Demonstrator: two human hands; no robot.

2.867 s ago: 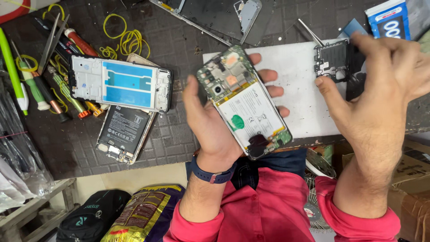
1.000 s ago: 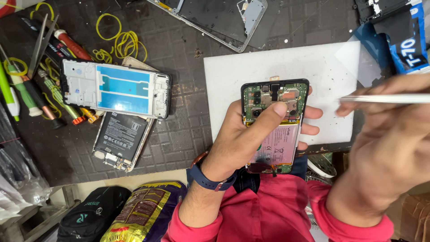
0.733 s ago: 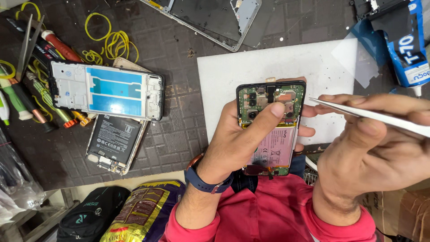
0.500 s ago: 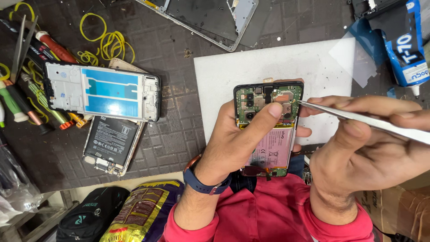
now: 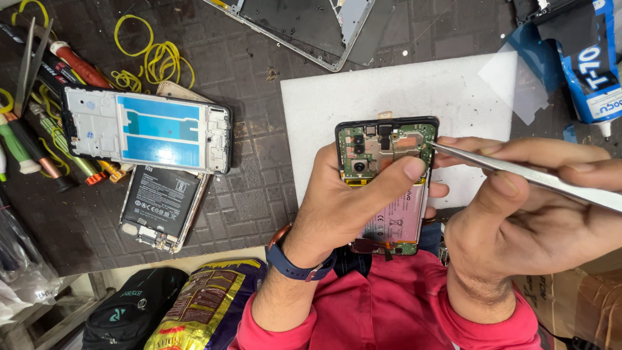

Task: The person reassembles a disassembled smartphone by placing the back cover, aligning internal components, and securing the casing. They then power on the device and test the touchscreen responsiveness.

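The left hand point(image 5: 353, 207) is holding an open phone point(image 5: 387, 185) just above the near edge of a white board point(image 5: 402, 91) on the dark worktop point(image 5: 253, 175). The phone's back is off, so its green parts and pink battery are showing. The left thumb is lying across the phone, with its tip near the green parts at the top, and the other fingers are wrapping around from behind. A blue watch point(image 5: 299, 264) is sitting on the left wrist. The right hand point(image 5: 538, 207) is closing tight on thin metal tweezers point(image 5: 518, 174). The tip of the tweezers is touching the top right corner of the phone. Well to the left, a white and blue phone frame point(image 5: 146, 128) is lying flat on the worktop. A second, black battery point(image 5: 161, 201) is lying just below it, partly tucked under it. Yellow rubber bands point(image 5: 152, 61) and some screwdrivers point(image 5: 45, 129) are lying near the far left edge. A dark phone cover point(image 5: 304, 26) is lying at the top. A blue glue tube point(image 5: 589, 65) is lying at the top right, next to a clear bit of film point(image 5: 512, 84) on the board's corner. The person is wearing red sleeves.
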